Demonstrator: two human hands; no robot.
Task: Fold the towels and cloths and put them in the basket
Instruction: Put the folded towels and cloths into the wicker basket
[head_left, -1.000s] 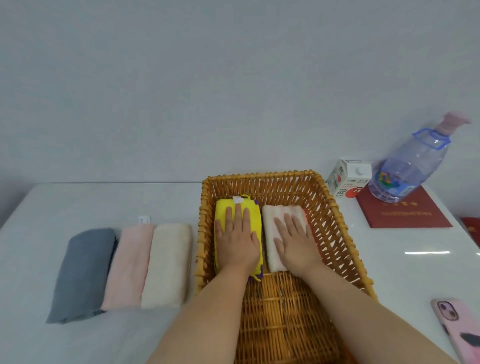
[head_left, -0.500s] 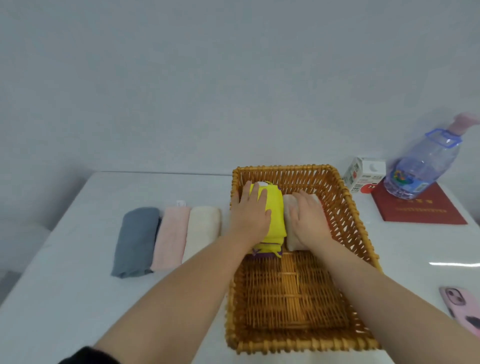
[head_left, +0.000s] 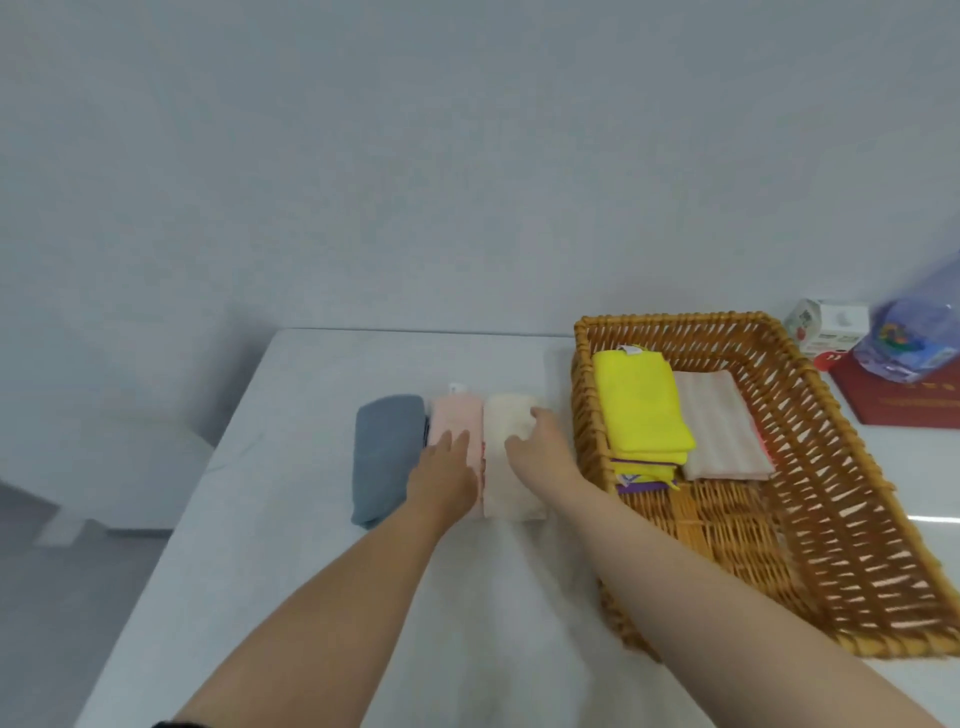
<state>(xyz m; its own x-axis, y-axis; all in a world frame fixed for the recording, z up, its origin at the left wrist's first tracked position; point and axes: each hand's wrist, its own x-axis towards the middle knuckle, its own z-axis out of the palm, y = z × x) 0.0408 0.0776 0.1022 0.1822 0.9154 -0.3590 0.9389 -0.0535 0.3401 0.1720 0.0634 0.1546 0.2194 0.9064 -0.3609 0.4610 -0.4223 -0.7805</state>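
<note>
A wicker basket (head_left: 675, 318) stands on the right of the white table. In its far end lie a folded yellow cloth (head_left: 639, 405) and, right of it, a folded pale striped cloth (head_left: 722, 426). Left of the basket three folded towels lie side by side: grey (head_left: 384, 452), pink (head_left: 454, 415) and cream (head_left: 511, 499). My left hand (head_left: 447, 467) lies flat with straight fingers on the pink towel. My right hand (head_left: 540, 447) is on the cream towel, thumb on top and fingers curled over its right edge next to the basket wall.
Behind the basket at the far right stand a small white carton (head_left: 826, 325) and a blue plastic bottle (head_left: 914, 332), the bottle on a red booklet (head_left: 904, 400). The table's left edge (head_left: 208, 488) drops off beside the grey towel.
Both hands left the cloths in the basket and moved left to the towels on the table. The view swung left, so the basket now sits at the right.
</note>
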